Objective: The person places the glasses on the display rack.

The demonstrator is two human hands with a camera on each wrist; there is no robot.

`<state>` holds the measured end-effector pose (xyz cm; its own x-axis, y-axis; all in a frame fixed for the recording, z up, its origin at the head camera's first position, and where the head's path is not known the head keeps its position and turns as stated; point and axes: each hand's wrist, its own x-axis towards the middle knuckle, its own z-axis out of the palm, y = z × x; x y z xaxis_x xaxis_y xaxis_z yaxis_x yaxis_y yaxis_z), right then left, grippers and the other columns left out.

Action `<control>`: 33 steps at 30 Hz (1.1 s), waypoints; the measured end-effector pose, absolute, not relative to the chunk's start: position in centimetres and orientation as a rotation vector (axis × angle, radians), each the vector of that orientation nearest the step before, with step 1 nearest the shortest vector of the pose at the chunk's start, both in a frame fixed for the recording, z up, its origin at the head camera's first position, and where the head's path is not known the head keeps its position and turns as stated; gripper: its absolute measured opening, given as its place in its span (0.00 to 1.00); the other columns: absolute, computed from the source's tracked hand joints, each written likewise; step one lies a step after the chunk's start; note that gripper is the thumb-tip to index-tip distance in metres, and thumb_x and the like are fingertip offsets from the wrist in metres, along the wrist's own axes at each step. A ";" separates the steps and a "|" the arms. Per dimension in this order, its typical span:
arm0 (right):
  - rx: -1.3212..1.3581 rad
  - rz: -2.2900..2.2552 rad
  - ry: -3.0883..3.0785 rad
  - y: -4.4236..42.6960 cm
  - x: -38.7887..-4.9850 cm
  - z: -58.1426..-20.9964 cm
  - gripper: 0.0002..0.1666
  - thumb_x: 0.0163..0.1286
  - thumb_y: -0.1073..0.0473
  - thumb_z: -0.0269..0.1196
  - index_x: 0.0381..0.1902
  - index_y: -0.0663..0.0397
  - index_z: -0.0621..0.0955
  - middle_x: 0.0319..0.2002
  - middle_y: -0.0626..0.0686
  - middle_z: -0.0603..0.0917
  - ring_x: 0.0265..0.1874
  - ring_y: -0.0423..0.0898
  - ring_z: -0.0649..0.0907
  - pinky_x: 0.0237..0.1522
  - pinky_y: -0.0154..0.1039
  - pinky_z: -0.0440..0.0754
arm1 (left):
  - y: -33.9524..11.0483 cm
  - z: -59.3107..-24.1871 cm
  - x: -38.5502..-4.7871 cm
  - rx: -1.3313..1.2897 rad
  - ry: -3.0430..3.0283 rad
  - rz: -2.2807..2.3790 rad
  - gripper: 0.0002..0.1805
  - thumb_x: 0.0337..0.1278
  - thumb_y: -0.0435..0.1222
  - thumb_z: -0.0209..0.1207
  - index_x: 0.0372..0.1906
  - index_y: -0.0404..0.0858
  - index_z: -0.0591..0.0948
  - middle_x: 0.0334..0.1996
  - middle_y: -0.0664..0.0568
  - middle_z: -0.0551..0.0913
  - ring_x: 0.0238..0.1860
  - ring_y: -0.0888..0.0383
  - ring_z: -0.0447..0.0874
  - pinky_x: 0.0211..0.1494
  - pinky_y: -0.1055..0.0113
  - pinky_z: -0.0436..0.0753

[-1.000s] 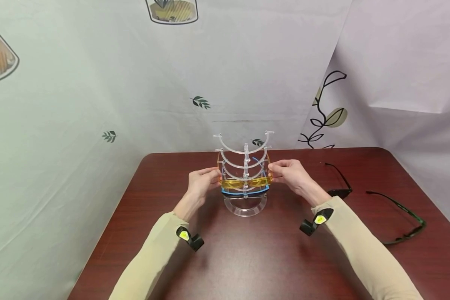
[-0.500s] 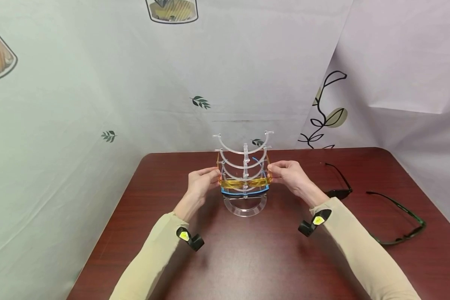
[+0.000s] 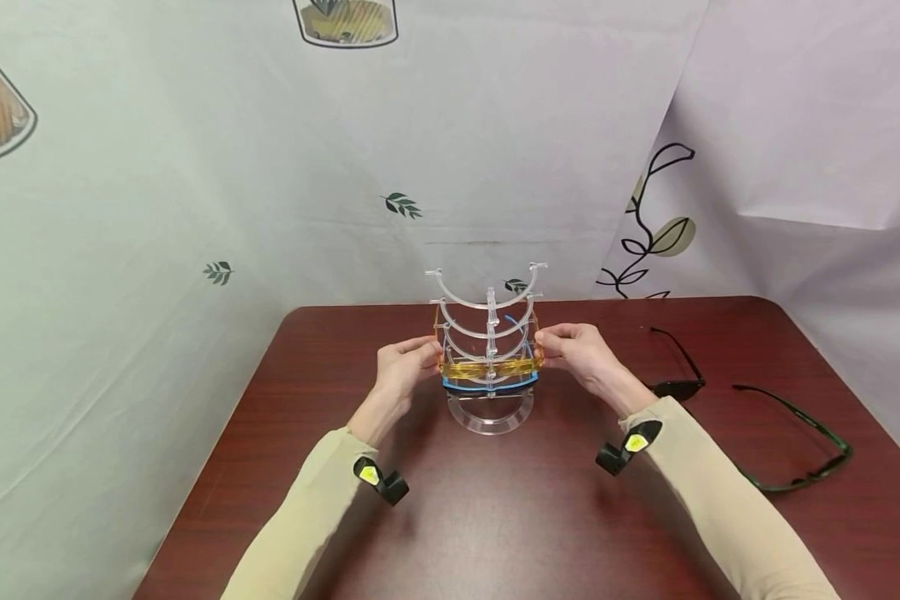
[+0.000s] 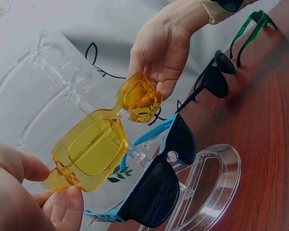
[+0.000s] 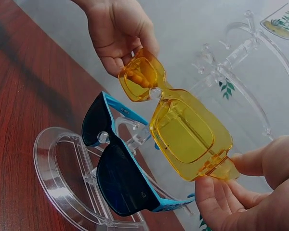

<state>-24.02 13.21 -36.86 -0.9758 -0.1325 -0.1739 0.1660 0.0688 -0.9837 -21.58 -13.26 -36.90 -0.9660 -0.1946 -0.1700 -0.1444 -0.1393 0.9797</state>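
Observation:
Yellow see-through sunglasses (image 4: 94,149) sit at the clear display stand (image 3: 492,333), their bridge at the knob on its centre post. My left hand (image 3: 403,367) pinches them near the hinge on the left side. On the opposite side my right hand (image 3: 579,350) pinches the other hinge end between thumb and fingers. Just below, blue-framed sunglasses (image 5: 123,163) with dark lenses rest on a lower tier of the stand. The upper curved arms (image 5: 241,91) of the stand hold no glasses. In the right wrist view, the thumb and fingers grip the yellow temple near its hinge.
To the right of the stand, black sunglasses (image 3: 678,387) lie on the dark red table (image 3: 487,517). Green-framed sunglasses (image 3: 825,471) lie farther right, near the right forearm. A pale printed sheet (image 3: 330,167) hangs behind the table.
Both hands keep their pinch on the yellow sunglasses and stay almost still. The right hand has shifted very slightly left and down; the yellow lens fronts look slightly more tilted.

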 end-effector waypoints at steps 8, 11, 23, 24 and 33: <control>0.003 -2.035 2.091 13.2 -24.1 -37.1 0.22 0.75 0.65 0.59 0.55 0.83 0.72 0.35 0.56 0.82 0.32 0.41 0.82 0.39 0.36 0.86 | -13.2 -36.8 -21.5 0.417 -2.049 -2.307 0.14 0.62 0.26 0.61 0.50 0.23 0.82 0.29 0.45 0.85 0.27 0.59 0.84 0.45 0.57 0.88; 0.000 -2.033 2.095 13.2 -24.1 -37.1 0.20 0.75 0.65 0.59 0.53 0.83 0.73 0.34 0.55 0.82 0.32 0.41 0.82 0.39 0.36 0.86 | -13.2 -36.8 -21.5 0.419 -2.045 -2.310 0.14 0.62 0.26 0.62 0.50 0.23 0.82 0.28 0.46 0.85 0.27 0.59 0.84 0.44 0.58 0.88; 0.001 -2.036 2.080 13.2 -23.9 -37.1 0.19 0.75 0.65 0.59 0.52 0.81 0.74 0.34 0.55 0.81 0.33 0.41 0.82 0.39 0.36 0.86 | -13.3 -37.2 -21.3 0.434 -2.071 -2.285 0.15 0.62 0.28 0.63 0.51 0.24 0.83 0.31 0.47 0.85 0.27 0.58 0.84 0.44 0.58 0.88; 0.003 -2.034 2.082 13.2 -23.9 -37.1 0.19 0.75 0.65 0.59 0.52 0.81 0.74 0.34 0.55 0.81 0.33 0.41 0.82 0.39 0.36 0.86 | -13.3 -37.3 -21.3 0.429 -2.069 -2.286 0.15 0.62 0.28 0.63 0.52 0.23 0.82 0.31 0.46 0.85 0.27 0.58 0.84 0.44 0.58 0.88; 0.014 -2.013 2.096 13.2 -24.1 -37.2 0.22 0.75 0.64 0.59 0.55 0.81 0.73 0.36 0.55 0.82 0.33 0.42 0.82 0.41 0.37 0.87 | -13.3 -37.3 -21.4 0.426 -2.053 -2.296 0.16 0.64 0.29 0.63 0.53 0.23 0.81 0.30 0.46 0.85 0.27 0.59 0.85 0.42 0.60 0.88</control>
